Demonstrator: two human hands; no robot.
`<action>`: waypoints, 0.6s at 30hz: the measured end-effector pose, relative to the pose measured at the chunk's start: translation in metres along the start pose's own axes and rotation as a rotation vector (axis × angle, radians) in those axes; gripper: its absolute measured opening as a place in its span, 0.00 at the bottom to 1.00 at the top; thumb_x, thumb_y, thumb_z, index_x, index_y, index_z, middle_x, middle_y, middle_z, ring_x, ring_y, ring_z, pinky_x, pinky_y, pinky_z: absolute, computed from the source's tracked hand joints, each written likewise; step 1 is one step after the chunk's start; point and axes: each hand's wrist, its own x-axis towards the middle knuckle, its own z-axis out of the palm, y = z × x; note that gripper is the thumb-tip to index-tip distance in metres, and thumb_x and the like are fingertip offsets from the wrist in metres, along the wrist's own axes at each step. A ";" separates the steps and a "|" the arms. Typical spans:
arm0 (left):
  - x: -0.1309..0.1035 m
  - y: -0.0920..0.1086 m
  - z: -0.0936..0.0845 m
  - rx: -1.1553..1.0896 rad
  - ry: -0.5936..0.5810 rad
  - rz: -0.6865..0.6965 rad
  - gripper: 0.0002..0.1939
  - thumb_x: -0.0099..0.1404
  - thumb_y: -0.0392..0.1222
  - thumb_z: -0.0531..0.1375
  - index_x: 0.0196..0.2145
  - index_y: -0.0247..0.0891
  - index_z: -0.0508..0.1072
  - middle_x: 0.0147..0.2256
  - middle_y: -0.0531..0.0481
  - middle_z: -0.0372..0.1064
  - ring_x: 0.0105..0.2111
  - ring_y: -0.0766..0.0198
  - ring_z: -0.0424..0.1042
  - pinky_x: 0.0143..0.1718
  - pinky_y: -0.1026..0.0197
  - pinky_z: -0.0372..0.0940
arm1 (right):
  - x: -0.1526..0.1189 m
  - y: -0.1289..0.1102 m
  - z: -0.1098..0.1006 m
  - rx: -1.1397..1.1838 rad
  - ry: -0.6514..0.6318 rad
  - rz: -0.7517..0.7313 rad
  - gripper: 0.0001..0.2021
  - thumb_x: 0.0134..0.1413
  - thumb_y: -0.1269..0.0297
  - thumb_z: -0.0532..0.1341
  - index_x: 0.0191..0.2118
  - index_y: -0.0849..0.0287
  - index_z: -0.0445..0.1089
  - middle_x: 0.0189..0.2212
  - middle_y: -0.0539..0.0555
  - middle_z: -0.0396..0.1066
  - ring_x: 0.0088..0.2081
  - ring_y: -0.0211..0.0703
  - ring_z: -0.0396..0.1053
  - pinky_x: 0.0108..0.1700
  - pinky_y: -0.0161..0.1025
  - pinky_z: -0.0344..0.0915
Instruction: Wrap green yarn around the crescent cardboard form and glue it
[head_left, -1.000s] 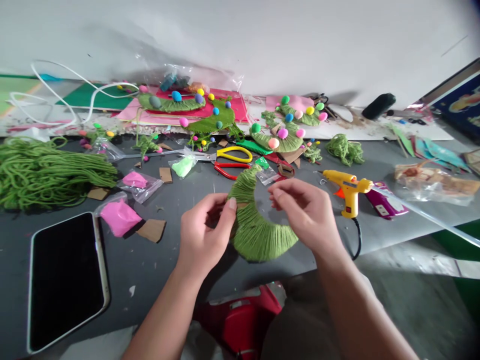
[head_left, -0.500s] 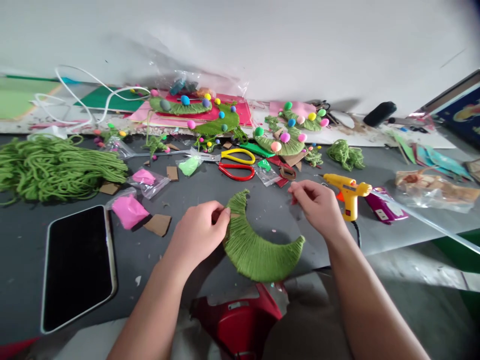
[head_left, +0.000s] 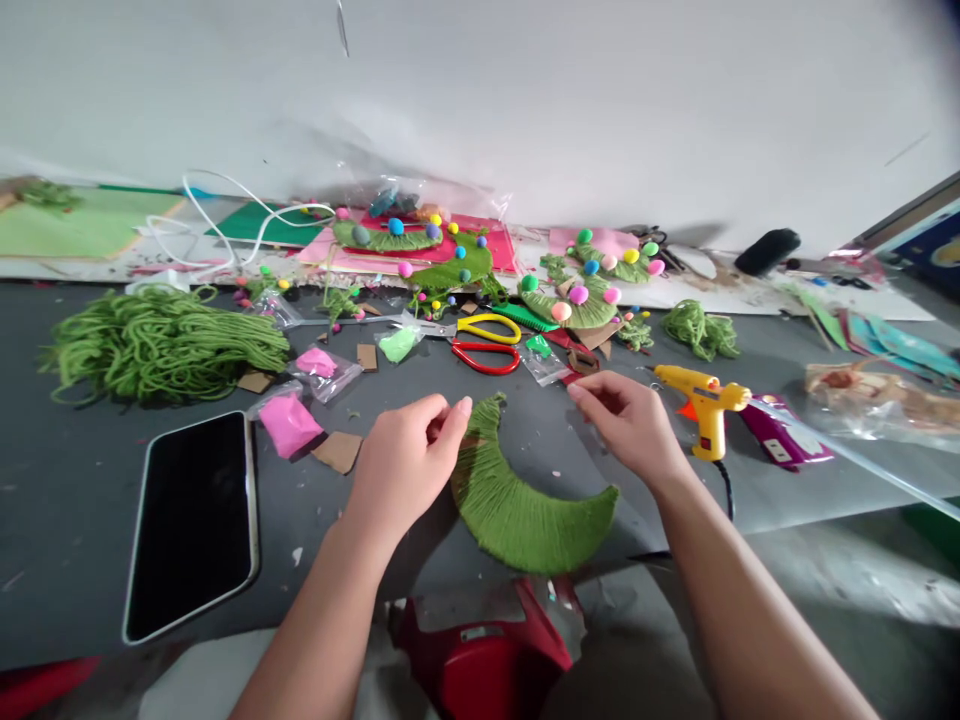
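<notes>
Crescent [head_left: 517, 515]: at the counter's [head_left: 75, 470] near edge, horns far and right, apparently leaving its inner edge accessible. Left hand [head_left: 409, 455]: beside left horn. Right hand [head_left: 630, 425]: apart. Both grips narrow; contents cannot be determined. Glue gun [head_left: 703, 400]: right, handle near, presumably for reach.

Soft, moderate light seems to come from about three o'clock: the wall [head_left: 480, 110] looks pale, while the bench [head_left: 67, 520] dims toward eight o'clock. Shadow pools on the nine o'clock side of the green crescent [head_left: 525, 515]. Glare flecks the plastic bag [head_left: 844, 425] near three o'clock. Wide-angle stretching warps the edges, the corner past one o'clock blackens, and fine detail smears.
</notes>
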 end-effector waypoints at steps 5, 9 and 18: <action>-0.003 0.003 0.007 -0.093 0.021 0.073 0.16 0.72 0.52 0.54 0.29 0.41 0.66 0.23 0.56 0.66 0.23 0.67 0.62 0.27 0.63 0.53 | 0.000 -0.003 0.002 -0.009 -0.020 -0.073 0.17 0.61 0.53 0.63 0.27 0.60 0.71 0.23 0.49 0.67 0.26 0.36 0.62 0.29 0.35 0.57; -0.007 0.011 0.010 -0.133 0.055 0.177 0.13 0.71 0.51 0.56 0.34 0.42 0.73 0.36 0.52 0.73 0.31 0.66 0.69 0.31 0.63 0.60 | 0.001 -0.007 0.005 0.050 -0.042 -0.236 0.14 0.60 0.58 0.64 0.25 0.58 0.71 0.34 0.54 0.75 0.40 0.44 0.72 0.42 0.39 0.67; -0.029 0.035 -0.004 0.064 -0.001 0.307 0.14 0.72 0.42 0.54 0.53 0.42 0.71 0.53 0.48 0.71 0.51 0.57 0.71 0.51 0.55 0.65 | -0.006 -0.038 0.010 0.068 -0.219 -0.304 0.15 0.64 0.58 0.59 0.29 0.59 0.76 0.50 0.59 0.74 0.44 0.44 0.74 0.44 0.41 0.71</action>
